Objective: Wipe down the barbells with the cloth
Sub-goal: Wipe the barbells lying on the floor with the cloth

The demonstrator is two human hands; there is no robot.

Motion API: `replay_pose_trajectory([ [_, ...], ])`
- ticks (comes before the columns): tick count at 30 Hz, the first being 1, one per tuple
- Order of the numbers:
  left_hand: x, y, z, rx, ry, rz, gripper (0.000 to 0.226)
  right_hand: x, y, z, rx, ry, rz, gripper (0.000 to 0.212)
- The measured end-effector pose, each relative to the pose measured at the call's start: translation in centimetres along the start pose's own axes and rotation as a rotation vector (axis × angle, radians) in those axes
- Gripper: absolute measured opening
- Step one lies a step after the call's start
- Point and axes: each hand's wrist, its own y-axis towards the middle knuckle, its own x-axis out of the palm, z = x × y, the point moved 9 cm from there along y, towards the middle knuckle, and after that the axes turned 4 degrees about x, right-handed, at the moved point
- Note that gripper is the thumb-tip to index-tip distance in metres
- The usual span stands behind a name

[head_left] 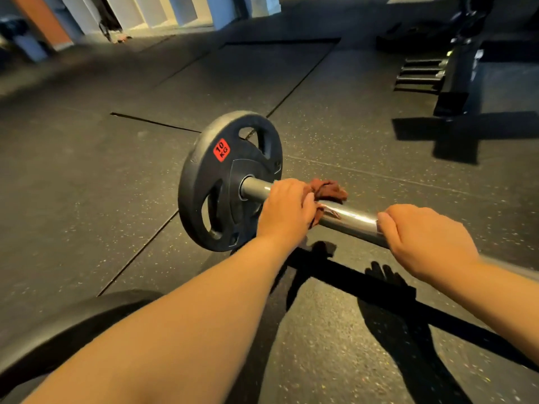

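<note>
Your barbell (350,220) lies low over the floor in front of you, its long axis running from upper left to lower right: the shiny steel shaft points away from you toward the left, where it ends in a black weight plate (227,182), and its near end passes under your right hand and out of sight. The plate stands on edge with a red "10 KG" label facing you, and its lower rim appears to meet the mat. The reddish-brown cloth (329,191) is bunched on the shaft just inside the plate, part of it sticking out beyond your knuckles. Your left hand (287,211) is curled down over the cloth, pressing it round the bar close to the plate's hub. Your right hand (428,243) is wrapped round the bare steel farther along, so your hands are apart, with a short gleaming stretch of shaft between them. The floor (335,330) is dark speckled rubber matting with seams, and the shadows of bar and arms fall across it below you. A dark rack (455,77) stands well off at the upper right.
</note>
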Motion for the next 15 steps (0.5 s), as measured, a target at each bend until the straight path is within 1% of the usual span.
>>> replay_pose_trajectory([
  [2,-1.2,0.3,-2.6,-0.15,-0.011,0.108,0.018,0.2,0.1,-0.3,0.011,-0.037,0.014,0.044],
  [3,-1.4,0.4,-2.5,-0.184,-0.022,0.147,0.018,0.2,0.1,-0.4,0.015,-0.054,0.023,0.044],
  [4,-1.3,0.3,-1.4,-0.176,-0.034,0.164,0.016,0.1,0.2,-0.5,0.019,-0.063,0.033,0.044],
  [5,-0.7,0.1,0.0,-0.12,-0.051,0.145,0.014,0.0,0.2,-0.6,0.021,-0.068,0.04,0.044],
  [7,0.7,-1.2,3.2,0.11,-0.075,0.032,0.01,0.0,0.1,-0.7,0.021,-0.091,0.047,0.044],
  [8,1.1,-1.6,3.7,0.214,-0.067,-0.027,0.016,-0.1,0.0,-0.8,0.019,-0.113,0.053,0.044],
  [9,0.9,-1.4,2.9,0.26,-0.052,-0.051,0.022,-0.1,-0.1,-1.0,0.015,-0.133,0.061,0.044],
  [10,0.3,-0.7,1.2,0.232,-0.022,-0.034,0.025,-0.2,-0.2,-1.1,0.01,-0.145,0.07,0.044],
  [11,-0.5,0.0,-0.8,0.166,0.011,0.01,0.027,-0.3,-0.3,-1.3,0.007,-0.149,0.077,0.044],
  [13,-2.6,1.3,-4.8,-0.023,0.061,0.112,0.028,-0.5,-0.2,-1.4,-0.001,-0.166,0.098,0.044],
  [15,-3.6,1.8,-7.3,-0.184,0.074,0.157,0.024,-0.5,-0.2,-1.6,-0.011,-0.187,0.12,0.044],
])
